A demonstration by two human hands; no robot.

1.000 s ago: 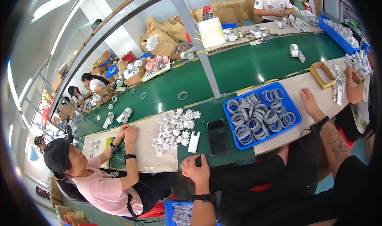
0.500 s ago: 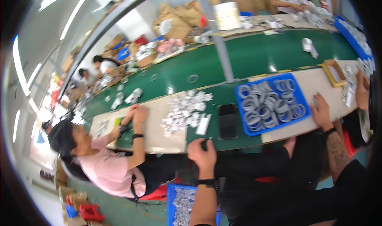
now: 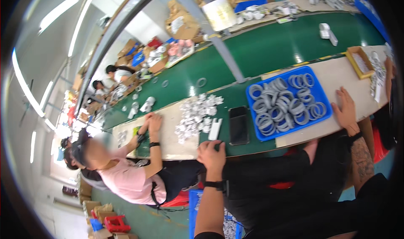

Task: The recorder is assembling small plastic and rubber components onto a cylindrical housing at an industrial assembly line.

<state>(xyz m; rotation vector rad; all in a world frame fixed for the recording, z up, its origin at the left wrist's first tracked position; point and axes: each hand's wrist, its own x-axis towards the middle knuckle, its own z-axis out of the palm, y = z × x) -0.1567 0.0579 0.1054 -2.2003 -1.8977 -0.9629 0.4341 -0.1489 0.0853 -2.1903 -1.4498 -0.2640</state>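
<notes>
At the table's front edge, my left hand has its fingers curled in. A small dark thing shows between thumb and fingers, too hidden to name. Just beyond that hand lie a white rectangular plastic piece and a heap of small white plastic parts. A black phone rests flat between this hand and a blue tray filled with grey rings. My right hand lies on the cardboard right of the tray, fingers stretched out and holding nothing.
On the left a person in a pink shirt sits with both hands over the table. A yellow-edged box stands at the far right, near another person's arm. Beyond runs a green belt past a metal post. A blue crate sits below.
The whole view has shifted and tilted a little. My left hand's thumb and fingers have drawn closer together. My right hand reaches slightly farther onto the cardboard.
</notes>
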